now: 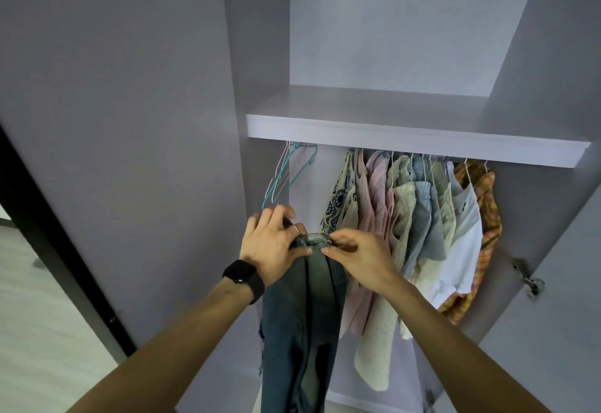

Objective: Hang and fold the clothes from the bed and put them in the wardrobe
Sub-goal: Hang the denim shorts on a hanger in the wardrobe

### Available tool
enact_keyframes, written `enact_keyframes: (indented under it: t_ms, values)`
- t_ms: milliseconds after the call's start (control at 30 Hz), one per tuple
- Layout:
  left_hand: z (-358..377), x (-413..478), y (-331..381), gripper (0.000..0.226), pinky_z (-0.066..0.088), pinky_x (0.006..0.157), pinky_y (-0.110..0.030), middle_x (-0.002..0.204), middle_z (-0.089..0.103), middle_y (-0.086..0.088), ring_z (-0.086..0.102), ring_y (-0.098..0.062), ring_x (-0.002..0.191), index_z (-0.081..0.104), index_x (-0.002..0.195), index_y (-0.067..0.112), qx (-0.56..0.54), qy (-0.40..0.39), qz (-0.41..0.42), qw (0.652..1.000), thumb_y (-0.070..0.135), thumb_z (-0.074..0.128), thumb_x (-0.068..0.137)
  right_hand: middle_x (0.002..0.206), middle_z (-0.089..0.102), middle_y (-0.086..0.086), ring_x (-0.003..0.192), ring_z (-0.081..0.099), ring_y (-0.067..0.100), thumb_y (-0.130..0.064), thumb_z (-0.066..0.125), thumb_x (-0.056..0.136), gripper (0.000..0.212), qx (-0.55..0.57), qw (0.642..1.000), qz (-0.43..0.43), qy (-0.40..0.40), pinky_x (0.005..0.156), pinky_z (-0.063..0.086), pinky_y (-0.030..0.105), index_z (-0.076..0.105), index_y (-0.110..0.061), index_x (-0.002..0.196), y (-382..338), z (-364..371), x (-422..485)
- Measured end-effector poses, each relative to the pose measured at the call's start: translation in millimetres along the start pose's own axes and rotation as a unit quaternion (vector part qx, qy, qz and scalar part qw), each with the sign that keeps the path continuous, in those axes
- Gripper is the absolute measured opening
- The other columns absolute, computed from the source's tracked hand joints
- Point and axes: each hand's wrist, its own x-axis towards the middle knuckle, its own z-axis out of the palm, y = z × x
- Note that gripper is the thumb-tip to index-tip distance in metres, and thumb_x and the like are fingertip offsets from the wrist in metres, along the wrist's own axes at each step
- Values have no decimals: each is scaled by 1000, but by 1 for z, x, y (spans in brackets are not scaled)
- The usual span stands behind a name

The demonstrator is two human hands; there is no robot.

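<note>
Dark blue jeans (302,318) hang down in front of the open wardrobe, held up by their top edge. My left hand (271,247), with a ring and a black watch on the wrist, grips that top edge from the left. From the right, my right hand (356,255) pinches the same edge. A few empty teal and white wire hangers (281,178) dangle from the rail just above my left hand. The jeans' lower part runs out of the bottom of the view.
Several garments (413,217) hang on the rail at the right, from a floral top to an orange plaid shirt (487,233). A lilac shelf (416,136) spans above the rail. The wardrobe door (113,120) stands open at left; a hinge (528,279) shows at right.
</note>
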Motion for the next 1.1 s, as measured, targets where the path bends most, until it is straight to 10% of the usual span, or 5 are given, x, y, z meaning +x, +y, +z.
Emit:
enact_keyframes:
  t_ms: [133,367,733,1100]
  values:
    - [-8,11,-9,39,2,119,-63,150,41,-1,17,-30,151,67,116,29,92,-37,-6,995,58,55,93,106,69,-23,89,64,-4,-37,72,90,20,-16,999,-1,-28,83,54,21,71,-36,110,10,-3,18]
    - [-10,35,-40,42,-34,100,-68,165,13,-5,-22,-35,150,51,138,39,279,-146,-94,944,56,39,101,129,62,-3,113,61,17,-31,63,96,36,-89,994,-43,-45,95,51,34,59,-25,130,34,-1,88]
    - [22,38,-105,53,-38,88,-73,147,-45,-18,-50,-57,123,23,153,40,473,-181,-83,858,34,23,101,130,64,2,118,60,30,-47,56,97,41,-79,993,45,-74,96,50,36,54,-22,128,69,117,218]
    - [58,29,-137,51,-36,87,-76,162,-20,-17,-41,-69,121,18,154,44,536,-93,-1,839,53,11,104,138,56,21,124,57,38,-48,47,101,54,31,982,150,112,99,45,37,50,-5,134,86,211,324]
